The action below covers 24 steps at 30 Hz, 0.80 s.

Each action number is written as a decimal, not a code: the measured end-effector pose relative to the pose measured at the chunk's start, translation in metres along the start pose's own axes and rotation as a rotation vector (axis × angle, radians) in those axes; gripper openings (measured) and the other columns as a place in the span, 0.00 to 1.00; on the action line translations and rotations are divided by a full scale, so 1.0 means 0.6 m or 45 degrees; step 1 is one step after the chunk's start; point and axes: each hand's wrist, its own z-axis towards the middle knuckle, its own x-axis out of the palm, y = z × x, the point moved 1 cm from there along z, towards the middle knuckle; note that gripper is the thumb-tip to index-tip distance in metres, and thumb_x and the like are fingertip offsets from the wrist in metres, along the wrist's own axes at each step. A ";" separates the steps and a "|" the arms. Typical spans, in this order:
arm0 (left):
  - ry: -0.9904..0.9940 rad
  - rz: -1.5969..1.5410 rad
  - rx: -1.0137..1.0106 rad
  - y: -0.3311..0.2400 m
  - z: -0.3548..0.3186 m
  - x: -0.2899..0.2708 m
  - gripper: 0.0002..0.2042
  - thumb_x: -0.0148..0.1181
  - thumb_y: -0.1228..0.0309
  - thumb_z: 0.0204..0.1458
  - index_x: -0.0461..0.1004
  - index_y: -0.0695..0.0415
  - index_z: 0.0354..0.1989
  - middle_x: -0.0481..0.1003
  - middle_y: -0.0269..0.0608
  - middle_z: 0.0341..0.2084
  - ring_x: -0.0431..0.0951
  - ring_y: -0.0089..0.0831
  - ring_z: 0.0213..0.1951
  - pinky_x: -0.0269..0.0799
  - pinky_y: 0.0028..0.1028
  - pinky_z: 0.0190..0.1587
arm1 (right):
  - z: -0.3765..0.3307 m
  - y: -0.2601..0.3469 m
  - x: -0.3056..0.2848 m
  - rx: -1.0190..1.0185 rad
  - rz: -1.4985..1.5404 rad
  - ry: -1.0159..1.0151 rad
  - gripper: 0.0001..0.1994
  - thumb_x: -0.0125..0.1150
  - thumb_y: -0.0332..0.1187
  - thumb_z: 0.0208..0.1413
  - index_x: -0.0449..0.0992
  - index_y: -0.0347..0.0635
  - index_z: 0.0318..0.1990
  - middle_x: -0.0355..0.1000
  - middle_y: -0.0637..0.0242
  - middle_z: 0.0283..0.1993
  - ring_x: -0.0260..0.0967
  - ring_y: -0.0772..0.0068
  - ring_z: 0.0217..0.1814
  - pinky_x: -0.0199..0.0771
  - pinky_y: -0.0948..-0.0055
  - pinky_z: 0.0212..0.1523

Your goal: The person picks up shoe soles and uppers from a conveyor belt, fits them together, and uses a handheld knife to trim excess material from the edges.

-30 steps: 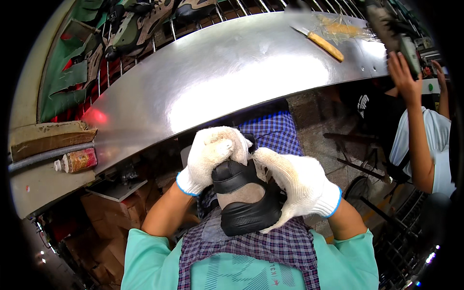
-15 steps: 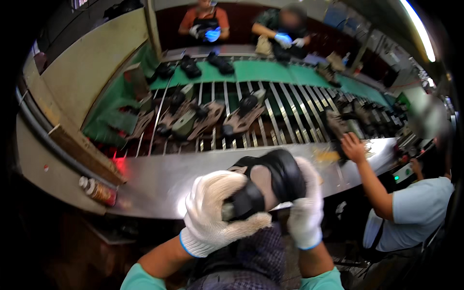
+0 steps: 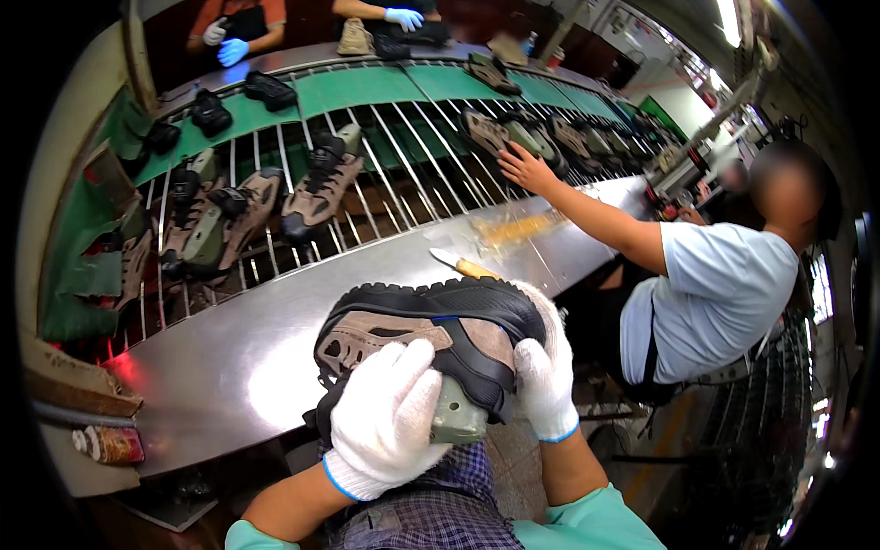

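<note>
Both my hands wear white knit gloves and hold one shoe (image 3: 431,335) in front of me, tan and olive with a thick black sole, turned on its side with the sole facing up and away. My left hand (image 3: 385,417) grips its upper from below at the near side. My right hand (image 3: 545,380) wraps the heel end at the right. The shoe hangs just above the near edge of a shiny steel bench (image 3: 247,348).
A knife with a yellow handle (image 3: 463,266) lies on the bench. Beyond it, several finished shoes (image 3: 321,183) ride a wire-rack conveyor (image 3: 403,147). A person in a light blue shirt (image 3: 706,284) at right reaches onto the rack. Two gloved workers (image 3: 229,41) stand across.
The view has swung up from my lap to the conveyor. I have lifted the shoe from my apron to bench height and turned it sole-up.
</note>
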 end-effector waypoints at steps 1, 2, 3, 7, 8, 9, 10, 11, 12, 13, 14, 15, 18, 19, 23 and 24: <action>0.137 -0.022 -0.025 -0.006 -0.001 0.004 0.30 0.81 0.68 0.36 0.76 0.66 0.48 0.77 0.59 0.54 0.83 0.58 0.50 0.83 0.49 0.51 | -0.007 -0.003 -0.011 0.088 0.018 -0.016 0.32 0.63 0.37 0.65 0.66 0.23 0.71 0.72 0.50 0.68 0.69 0.62 0.72 0.64 0.63 0.76; 0.282 -0.042 -0.044 -0.009 -0.004 0.011 0.29 0.81 0.68 0.35 0.76 0.66 0.48 0.76 0.59 0.55 0.83 0.59 0.50 0.83 0.51 0.51 | -0.010 0.008 -0.017 0.217 0.049 -0.017 0.28 0.58 0.31 0.64 0.68 0.24 0.70 0.73 0.52 0.67 0.69 0.63 0.71 0.65 0.64 0.75; 0.157 0.014 0.068 -0.010 -0.020 0.031 0.25 0.78 0.69 0.36 0.77 0.67 0.43 0.76 0.59 0.53 0.82 0.58 0.48 0.82 0.51 0.48 | -0.018 0.008 -0.025 0.276 -0.006 0.002 0.27 0.58 0.30 0.65 0.69 0.25 0.69 0.74 0.53 0.66 0.70 0.65 0.70 0.66 0.65 0.74; -0.007 0.114 0.261 -0.008 -0.054 0.055 0.17 0.73 0.74 0.44 0.79 0.67 0.43 0.78 0.59 0.55 0.83 0.59 0.48 0.84 0.51 0.47 | -0.023 0.020 -0.038 0.296 -0.360 0.050 0.24 0.58 0.31 0.67 0.72 0.29 0.67 0.79 0.50 0.60 0.77 0.61 0.64 0.73 0.65 0.68; 0.013 0.088 0.258 -0.007 -0.052 0.051 0.12 0.72 0.75 0.49 0.80 0.67 0.41 0.80 0.59 0.53 0.83 0.59 0.47 0.84 0.51 0.46 | -0.025 0.023 -0.039 0.228 -0.528 0.101 0.23 0.59 0.32 0.67 0.73 0.29 0.67 0.80 0.48 0.58 0.79 0.58 0.62 0.76 0.64 0.65; 0.015 0.082 0.266 -0.007 -0.046 0.048 0.08 0.70 0.77 0.54 0.81 0.67 0.39 0.81 0.59 0.51 0.84 0.58 0.46 0.84 0.51 0.45 | -0.019 0.033 -0.042 0.131 -0.692 0.161 0.22 0.60 0.32 0.68 0.73 0.30 0.66 0.80 0.46 0.57 0.81 0.54 0.59 0.78 0.63 0.63; 0.020 0.098 0.277 -0.005 -0.045 0.042 0.08 0.71 0.77 0.53 0.81 0.66 0.39 0.81 0.58 0.51 0.84 0.58 0.47 0.85 0.51 0.45 | -0.015 0.043 -0.040 0.028 -0.834 0.221 0.22 0.61 0.33 0.68 0.74 0.30 0.65 0.81 0.44 0.55 0.83 0.51 0.57 0.80 0.62 0.60; 0.025 0.116 0.284 -0.002 -0.047 0.039 0.09 0.71 0.77 0.52 0.81 0.66 0.39 0.81 0.58 0.51 0.84 0.57 0.48 0.85 0.51 0.46 | -0.003 0.057 -0.037 -0.069 -0.951 0.287 0.21 0.63 0.35 0.68 0.75 0.31 0.63 0.81 0.40 0.51 0.85 0.45 0.52 0.84 0.58 0.55; 0.027 0.134 0.300 0.001 -0.048 0.034 0.09 0.71 0.77 0.51 0.81 0.65 0.40 0.81 0.57 0.52 0.84 0.57 0.48 0.85 0.50 0.46 | 0.005 0.068 -0.035 -0.007 -1.016 0.339 0.20 0.64 0.35 0.68 0.76 0.31 0.61 0.81 0.41 0.51 0.85 0.47 0.53 0.84 0.59 0.54; 0.006 0.130 0.280 0.002 -0.048 0.028 0.10 0.71 0.77 0.50 0.81 0.65 0.40 0.81 0.56 0.52 0.84 0.56 0.48 0.85 0.50 0.46 | 0.012 0.073 -0.028 0.061 -0.910 0.328 0.20 0.63 0.35 0.68 0.77 0.31 0.61 0.82 0.41 0.51 0.85 0.48 0.52 0.84 0.60 0.54; -0.018 0.128 0.257 0.003 -0.049 0.021 0.10 0.71 0.77 0.49 0.82 0.64 0.40 0.81 0.56 0.52 0.84 0.55 0.48 0.85 0.49 0.47 | 0.018 0.074 -0.022 0.128 -0.804 0.324 0.19 0.63 0.35 0.68 0.77 0.30 0.60 0.82 0.42 0.50 0.85 0.50 0.51 0.84 0.61 0.54; -0.048 0.133 0.237 0.006 -0.050 0.015 0.10 0.71 0.77 0.49 0.82 0.63 0.40 0.81 0.55 0.52 0.84 0.55 0.49 0.85 0.49 0.47 | 0.018 0.062 -0.012 0.076 -0.691 0.256 0.19 0.62 0.35 0.68 0.78 0.30 0.59 0.82 0.43 0.50 0.85 0.53 0.51 0.83 0.63 0.54; -0.060 0.190 0.277 0.019 -0.060 -0.010 0.10 0.71 0.76 0.48 0.82 0.62 0.40 0.81 0.54 0.53 0.84 0.53 0.49 0.85 0.47 0.48 | 0.014 0.023 0.015 -0.088 -0.467 0.211 0.20 0.59 0.33 0.69 0.78 0.26 0.60 0.83 0.45 0.52 0.84 0.58 0.53 0.81 0.65 0.58; 0.026 0.256 0.320 0.027 -0.064 -0.030 0.10 0.70 0.75 0.49 0.82 0.61 0.40 0.82 0.52 0.52 0.83 0.50 0.50 0.86 0.45 0.47 | 0.012 0.013 0.028 -0.145 -0.416 0.234 0.20 0.60 0.33 0.69 0.78 0.26 0.60 0.82 0.45 0.54 0.83 0.56 0.54 0.80 0.64 0.59; 0.060 0.556 0.345 0.065 -0.085 -0.085 0.16 0.73 0.69 0.43 0.82 0.58 0.42 0.83 0.46 0.52 0.83 0.47 0.51 0.82 0.46 0.54 | 0.033 -0.077 0.111 -0.243 -0.271 0.336 0.21 0.61 0.35 0.70 0.76 0.26 0.63 0.79 0.45 0.59 0.78 0.49 0.63 0.75 0.60 0.67; 0.065 0.600 0.308 0.080 -0.105 -0.080 0.18 0.74 0.67 0.42 0.82 0.57 0.43 0.82 0.46 0.54 0.82 0.46 0.53 0.80 0.46 0.57 | 0.042 -0.109 0.140 -0.230 -0.232 0.342 0.20 0.60 0.35 0.71 0.76 0.28 0.63 0.79 0.45 0.60 0.78 0.50 0.65 0.75 0.62 0.67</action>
